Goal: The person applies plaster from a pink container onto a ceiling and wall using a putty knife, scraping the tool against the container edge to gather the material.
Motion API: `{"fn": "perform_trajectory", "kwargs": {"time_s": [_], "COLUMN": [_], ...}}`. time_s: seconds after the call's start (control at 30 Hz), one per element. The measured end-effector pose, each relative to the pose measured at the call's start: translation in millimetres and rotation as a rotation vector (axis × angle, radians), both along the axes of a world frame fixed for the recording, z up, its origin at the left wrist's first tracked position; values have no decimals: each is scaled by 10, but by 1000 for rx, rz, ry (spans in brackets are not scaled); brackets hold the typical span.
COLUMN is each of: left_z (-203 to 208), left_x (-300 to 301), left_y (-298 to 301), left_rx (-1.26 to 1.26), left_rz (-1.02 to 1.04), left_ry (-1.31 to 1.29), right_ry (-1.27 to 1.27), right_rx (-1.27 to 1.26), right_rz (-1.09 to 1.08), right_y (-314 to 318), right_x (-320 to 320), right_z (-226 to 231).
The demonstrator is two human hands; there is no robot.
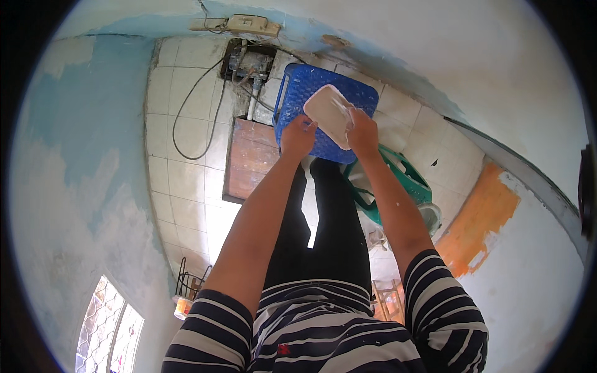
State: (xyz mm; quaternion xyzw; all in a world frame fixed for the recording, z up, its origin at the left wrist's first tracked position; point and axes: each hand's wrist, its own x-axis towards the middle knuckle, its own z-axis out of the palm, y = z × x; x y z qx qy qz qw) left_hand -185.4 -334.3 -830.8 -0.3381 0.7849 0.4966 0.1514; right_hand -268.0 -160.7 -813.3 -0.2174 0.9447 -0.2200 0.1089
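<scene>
A shallow rectangular tub [328, 112] with a pale pinkish rim and a beige inside is tilted above a blue plastic stool [292, 93] with a textured top. My left hand [298, 135] is closed at the tub's near left edge, its thumb and finger against the rim. Around the tub's right side my right hand [362, 132] is closed, and a whitish, partly see-through smear or film shows by its fingertips. I cannot tell what that film is. Whether the tub touches the stool is hidden.
A green plastic stool [410, 177] stands right of my legs, beside a clear tub [430, 217]. Left of the blue stool lie a reddish-brown board [252, 158] and a looped black cable [177, 127]. A pump [249, 62] sits in a recess by the patchy painted wall [81, 155].
</scene>
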Motion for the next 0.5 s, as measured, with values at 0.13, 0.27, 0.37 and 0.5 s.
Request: {"fn": "perform_trajectory", "kwargs": {"time_s": [0.13,0.27,0.37,0.5], "left_z": [-59,-78,-97,-91], "left_x": [13,-6,3,2], "left_y": [-8,-32,-20,-33], "left_rx": [-38,-19,-27,-5], "left_rz": [-16,-26,-21,-9], "left_ry": [101,28,3,-9], "right_ry": [20,15,-2,-17], "right_rx": [1,-79,-153,-120], "right_rz": [24,-13,-186,-249], "right_y": [0,-12,-40,-203], "right_x": [-47,-30,-1,55], "right_z": [-154,23,108,65]}}
